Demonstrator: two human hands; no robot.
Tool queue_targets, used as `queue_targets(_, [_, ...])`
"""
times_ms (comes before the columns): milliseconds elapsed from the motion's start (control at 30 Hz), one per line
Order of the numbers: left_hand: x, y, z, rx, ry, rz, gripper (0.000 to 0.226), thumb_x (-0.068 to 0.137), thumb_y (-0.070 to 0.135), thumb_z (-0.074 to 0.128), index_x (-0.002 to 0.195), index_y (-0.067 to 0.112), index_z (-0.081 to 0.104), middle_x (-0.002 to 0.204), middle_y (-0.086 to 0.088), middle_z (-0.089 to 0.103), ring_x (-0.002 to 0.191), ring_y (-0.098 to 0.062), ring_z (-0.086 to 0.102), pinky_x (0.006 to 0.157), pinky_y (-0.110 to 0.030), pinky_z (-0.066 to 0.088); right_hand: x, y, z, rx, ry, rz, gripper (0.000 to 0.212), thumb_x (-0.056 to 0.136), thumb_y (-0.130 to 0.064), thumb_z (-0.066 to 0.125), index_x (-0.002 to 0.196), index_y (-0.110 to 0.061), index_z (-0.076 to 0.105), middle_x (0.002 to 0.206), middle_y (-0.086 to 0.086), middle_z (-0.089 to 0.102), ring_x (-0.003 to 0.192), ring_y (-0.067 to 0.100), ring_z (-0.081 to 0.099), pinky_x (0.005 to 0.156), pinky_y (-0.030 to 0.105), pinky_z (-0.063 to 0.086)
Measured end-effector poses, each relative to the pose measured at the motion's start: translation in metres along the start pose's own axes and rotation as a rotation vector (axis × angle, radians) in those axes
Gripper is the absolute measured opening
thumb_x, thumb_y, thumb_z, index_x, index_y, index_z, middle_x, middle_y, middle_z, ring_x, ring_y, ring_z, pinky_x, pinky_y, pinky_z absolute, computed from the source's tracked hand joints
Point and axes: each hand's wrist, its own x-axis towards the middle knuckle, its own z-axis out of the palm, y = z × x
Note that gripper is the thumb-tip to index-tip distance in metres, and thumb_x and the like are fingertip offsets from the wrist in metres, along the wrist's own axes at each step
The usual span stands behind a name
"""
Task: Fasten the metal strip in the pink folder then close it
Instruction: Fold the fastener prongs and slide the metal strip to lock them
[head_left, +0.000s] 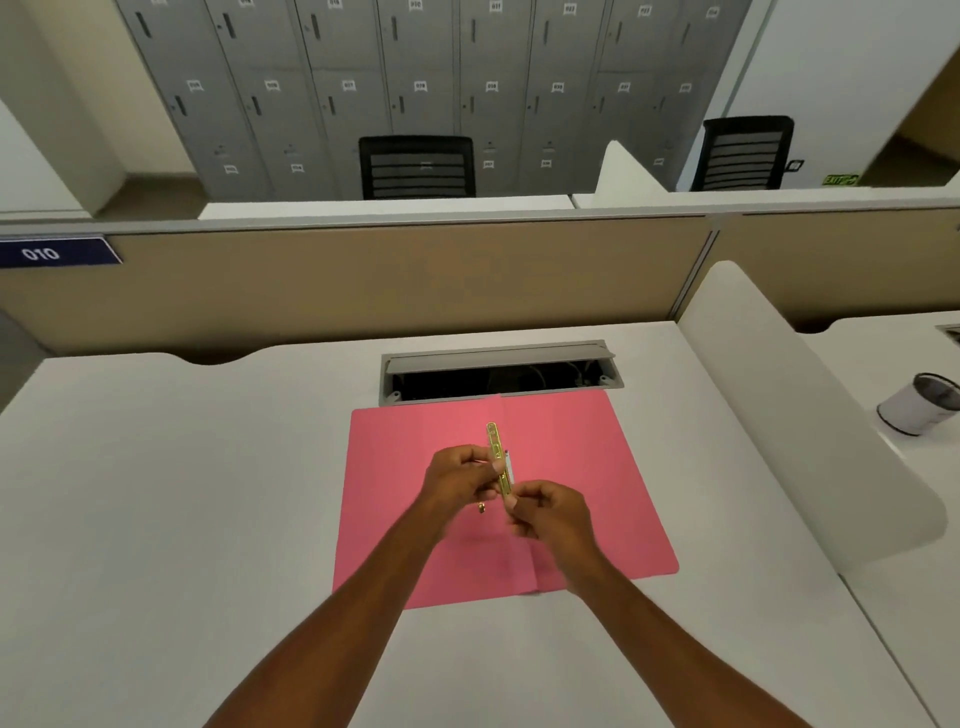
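The pink folder (597, 467) lies open and flat on the white desk (182, 493), its spine fold running toward me. Above the fold I hold a gold metal strip (496, 449), pointing away from me. My left hand (457, 478) pinches the strip's middle from the left. My right hand (545, 512) grips its near end from the right. A small gold prong tip (482, 507) shows below my left hand. Where the strip meets the folder is hidden by my fingers.
An open cable tray (501, 374) is set into the desk just behind the folder. A white curved divider (810, 426) bounds the desk on the right, with a mesh cup (919, 405) beyond it. A beige partition (363, 280) stands at the back.
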Motion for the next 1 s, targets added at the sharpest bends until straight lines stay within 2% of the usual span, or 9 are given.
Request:
queue_targets(167, [-0.004,-0.009,-0.013,-0.024,0.056,0.017,0.024,0.099,0.021,0.077,0.114,0.002,0.077,0.09,-0.011,0.08,0.07,-0.015,0.074,0.07,-0.027,0.064,0.0,0.003,0.012,0.049,-0.016,0.014,0.008,0.091,-0.003,0.081,0.098,-0.004,0.082,0.08,0.011,0.082,0.069,0.021,0.074,0.071,0.033,0.068])
queue_targets(233, [-0.005,-0.016,-0.015,-0.045,0.11,-0.008,0.024,0.102,0.024,0.072,0.111,0.003,0.078,0.087,-0.01,0.078,0.069,-0.017,0.072,0.066,-0.026,0.064,-0.001,0.005,0.015,0.079,-0.003,0.015,0.009,0.092,-0.001,0.079,0.101,-0.002,0.082,0.082,0.012,0.081,0.071,0.023,0.073,0.073,0.034,0.068])
queue_targets(400, [-0.01,-0.036,-0.014,-0.016,0.088,-0.167,0.025,0.106,0.003,0.053,0.122,-0.001,0.071,0.092,-0.015,0.073,0.066,-0.019,0.067,0.057,-0.024,0.058,-0.002,0.011,0.021,0.119,0.104,0.04,0.008,0.092,0.005,0.077,0.098,0.0,0.079,0.079,0.014,0.078,0.062,0.02,0.07,0.061,0.025,0.065])
queue_targets(567, [-0.015,-0.047,-0.003,0.014,-0.061,-0.209,0.028,0.103,-0.001,0.056,0.121,0.011,0.074,0.112,-0.02,0.083,0.091,-0.029,0.076,0.069,-0.036,0.065,-0.001,0.018,0.019,0.049,0.208,0.051,0.006,0.092,0.001,0.078,0.095,-0.004,0.08,0.076,0.01,0.083,0.057,0.012,0.073,0.057,0.022,0.062])
queue_targets(733, [-0.011,-0.056,0.002,-0.001,-0.053,-0.179,0.023,0.104,0.003,0.062,0.119,0.013,0.077,0.109,-0.016,0.085,0.103,-0.037,0.083,0.088,-0.047,0.066,0.001,0.023,0.015,-0.015,0.264,0.047,0.005,0.092,-0.005,0.08,0.093,-0.009,0.082,0.08,0.01,0.083,0.056,0.009,0.069,0.055,0.021,0.06])
queue_targets(800, [-0.009,-0.057,0.003,-0.01,-0.027,-0.167,0.023,0.105,0.001,0.06,0.119,0.011,0.076,0.111,-0.02,0.083,0.096,-0.035,0.083,0.092,-0.05,0.065,0.002,0.024,0.014,-0.006,0.279,0.055,0.006,0.091,-0.005,0.082,0.093,-0.011,0.083,0.079,0.008,0.083,0.055,0.008,0.069,0.055,0.019,0.06])
queue_targets(867, [-0.008,-0.058,0.003,-0.018,-0.005,-0.151,0.024,0.105,0.0,0.059,0.119,0.009,0.076,0.112,-0.02,0.083,0.082,-0.025,0.079,0.081,-0.042,0.067,0.002,0.024,0.014,0.004,0.291,0.063,0.008,0.09,-0.006,0.083,0.093,-0.012,0.083,0.081,0.008,0.083,0.057,0.008,0.07,0.056,0.019,0.061])
queue_targets(933, [-0.008,-0.058,0.002,-0.022,-0.004,-0.138,0.024,0.105,-0.001,0.061,0.119,0.01,0.077,0.111,-0.017,0.084,0.08,-0.019,0.076,0.077,-0.035,0.066,0.003,0.025,0.015,0.016,0.29,0.067,0.009,0.09,-0.006,0.083,0.093,-0.014,0.083,0.082,0.007,0.084,0.062,0.012,0.072,0.059,0.022,0.064])
queue_targets(1000, [-0.009,-0.059,0.002,-0.021,-0.018,-0.13,0.025,0.105,-0.001,0.062,0.116,0.014,0.079,0.109,-0.013,0.085,0.08,-0.018,0.076,0.08,-0.037,0.067,0.005,0.024,0.017,0.015,0.283,0.065,0.01,0.09,-0.006,0.083,0.094,-0.014,0.083,0.083,0.006,0.084,0.067,0.015,0.074,0.066,0.028,0.067])
